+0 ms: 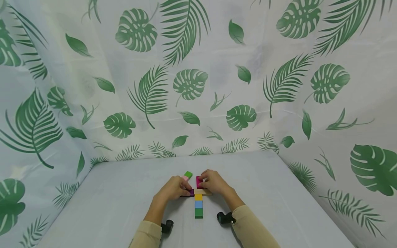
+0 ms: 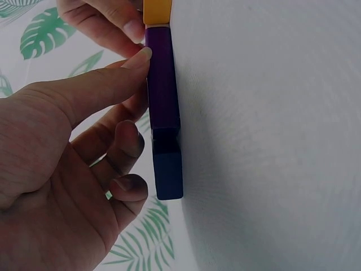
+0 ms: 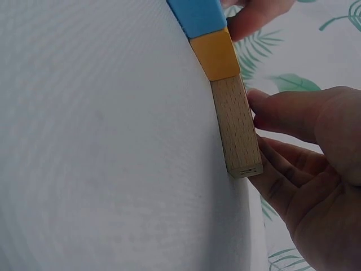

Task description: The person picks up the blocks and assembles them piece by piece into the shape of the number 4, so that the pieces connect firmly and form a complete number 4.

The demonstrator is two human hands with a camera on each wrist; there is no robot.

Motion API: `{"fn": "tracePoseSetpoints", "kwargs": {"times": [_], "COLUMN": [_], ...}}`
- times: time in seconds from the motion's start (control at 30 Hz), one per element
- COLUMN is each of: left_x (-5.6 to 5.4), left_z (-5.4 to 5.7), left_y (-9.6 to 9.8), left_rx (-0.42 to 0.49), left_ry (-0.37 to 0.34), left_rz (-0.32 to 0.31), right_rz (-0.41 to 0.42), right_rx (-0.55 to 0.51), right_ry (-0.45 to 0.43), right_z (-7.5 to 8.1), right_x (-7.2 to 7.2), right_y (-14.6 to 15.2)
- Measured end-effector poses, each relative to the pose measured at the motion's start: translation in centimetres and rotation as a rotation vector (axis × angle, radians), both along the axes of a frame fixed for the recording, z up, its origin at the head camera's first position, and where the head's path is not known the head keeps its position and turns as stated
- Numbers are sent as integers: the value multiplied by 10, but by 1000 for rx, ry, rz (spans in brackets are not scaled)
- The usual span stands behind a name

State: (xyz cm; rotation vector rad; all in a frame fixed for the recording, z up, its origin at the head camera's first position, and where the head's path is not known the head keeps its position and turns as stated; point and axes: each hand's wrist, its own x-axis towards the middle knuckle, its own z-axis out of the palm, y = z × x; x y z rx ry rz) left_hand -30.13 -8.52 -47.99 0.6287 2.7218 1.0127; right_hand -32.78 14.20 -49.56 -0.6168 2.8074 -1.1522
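Observation:
Between the thumb and fingers of my left hand point(image 1: 173, 187) is a purple block point(image 2: 162, 79) lying on the table, its inner end against a plain wooden block point(image 3: 236, 124). A dark blue block point(image 2: 168, 175) continues the line at the purple block's outer end. My right hand point(image 1: 216, 182) pinches a magenta block point(image 1: 198, 182) just behind the wooden one, its fingers partly covering it. Toward me from the wooden block runs a column of a yellow block point(image 1: 198, 197), a light blue block point(image 1: 198, 204) and a green block point(image 1: 199, 213).
Beyond my left hand lie a light green block point(image 1: 188, 174) and a pink block point(image 1: 185, 178), set at a slant. The white-covered table point(image 1: 254, 193) meets leaf-printed sheets point(image 1: 217, 89) at the back and sides. Dark wrist devices point(image 1: 225, 218) sit by both sleeves.

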Motion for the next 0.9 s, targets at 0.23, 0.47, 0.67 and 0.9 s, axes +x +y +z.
{"fn": "tracePoseSetpoints", "kwargs": {"times": [0.23, 0.47, 0.67, 0.9], "left_x": [0, -1, -1, 0], "left_z": [0, 0, -1, 1], "left_y": [0, -1, 0, 0], "left_rx": [-2, -3, -4, -8], "left_ry": [7, 3, -4, -15], "left_rz": [-11, -8, -11, 2], "right_rz": [-2, 7, 14, 10], "right_rx": [13, 9, 14, 20], "right_ry": [-4, 5, 16, 19], "right_z": [0, 0, 0, 0], "right_x": [-1, 1, 1, 0], "right_y": [-1, -1, -1, -1]}}
